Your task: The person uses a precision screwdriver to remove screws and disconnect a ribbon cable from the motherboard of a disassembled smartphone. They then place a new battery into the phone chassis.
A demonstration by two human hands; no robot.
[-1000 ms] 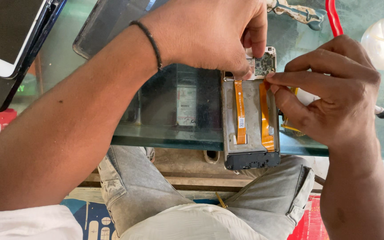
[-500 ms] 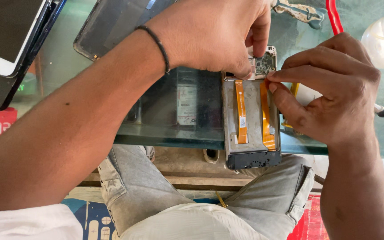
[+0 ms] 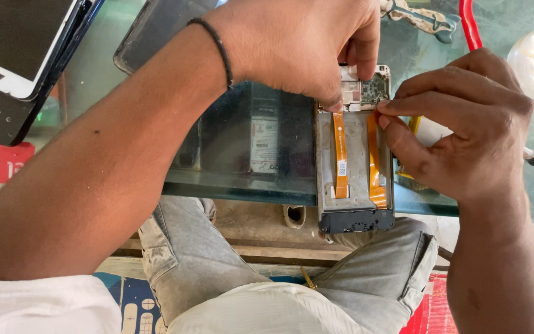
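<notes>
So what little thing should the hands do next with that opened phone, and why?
Probably lift the right orange ribbon cable gently at its top end. The right hand pinches there, beside the small green circuit board, while the left hand presses the opened grey phone frame onto the glass table.

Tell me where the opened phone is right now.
In the head view, the opened phone lies right of centre on the glass table, its lower end past the table's near edge, with the left hand and right hand pinching at its top.

bright even daylight, soft shadows, mild glare on glass, sharp focus throughout
</notes>
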